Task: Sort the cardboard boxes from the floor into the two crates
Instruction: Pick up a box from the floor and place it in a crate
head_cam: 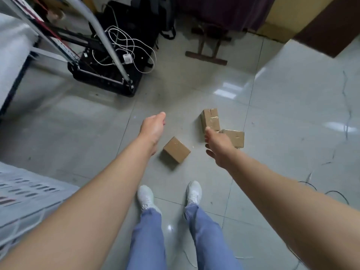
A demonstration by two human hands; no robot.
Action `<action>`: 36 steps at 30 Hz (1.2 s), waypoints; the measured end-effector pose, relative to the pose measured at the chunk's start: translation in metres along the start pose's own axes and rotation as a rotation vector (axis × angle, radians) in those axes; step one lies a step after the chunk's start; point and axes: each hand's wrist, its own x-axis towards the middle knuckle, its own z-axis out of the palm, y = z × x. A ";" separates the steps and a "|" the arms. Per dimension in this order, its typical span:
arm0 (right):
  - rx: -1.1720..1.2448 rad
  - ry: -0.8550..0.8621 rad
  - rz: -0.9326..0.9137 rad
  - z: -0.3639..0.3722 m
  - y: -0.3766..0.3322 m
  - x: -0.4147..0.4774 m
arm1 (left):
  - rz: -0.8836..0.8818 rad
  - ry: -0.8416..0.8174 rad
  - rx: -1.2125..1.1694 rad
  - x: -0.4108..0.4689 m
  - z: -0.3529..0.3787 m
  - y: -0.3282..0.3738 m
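Left hand (153, 126) loose and empty, right hand (219, 148) spread, holding nothing, both over the tiled floor (282, 123), nearest box (176, 150) lying between them, taped box (210, 118) and third box (235, 137) close together beyond the right fingers, white slotted crate (29, 193) at the left.

Both bare arms reach out over the grey tiled floor (282, 114). The left hand (153, 126) hangs empty, its fingers drooping away from view. The right hand (218, 147) is spread, empty, above two touching cardboard boxes: a taped box (210, 119) and a flat box (234, 138). A third box (176, 150) lies apart between the hands. A white crate (25, 191) sits at lower left.
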 end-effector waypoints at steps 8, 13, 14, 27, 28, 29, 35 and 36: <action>0.051 -0.014 0.186 0.059 0.070 0.176 | -0.059 -0.050 0.275 0.177 0.049 -0.099; 0.147 -0.035 0.313 0.103 0.143 0.286 | -0.094 -0.083 0.427 0.283 0.080 -0.188; 0.157 -0.037 0.328 0.109 0.158 0.304 | -0.096 -0.095 0.449 0.301 0.085 -0.206; 0.425 0.001 0.340 0.120 0.184 0.342 | -0.265 -0.115 0.162 0.325 0.093 -0.265; 0.430 0.008 0.310 0.113 0.170 0.328 | -0.262 -0.092 0.126 0.312 0.090 -0.249; 0.437 0.019 0.276 0.105 0.154 0.314 | -0.257 -0.074 0.095 0.297 0.086 -0.232; 0.369 0.057 0.061 0.068 0.032 0.192 | -0.161 0.042 -0.087 0.184 0.046 -0.091; 0.346 0.064 0.024 0.063 0.011 0.169 | -0.137 0.049 -0.117 0.163 0.037 -0.067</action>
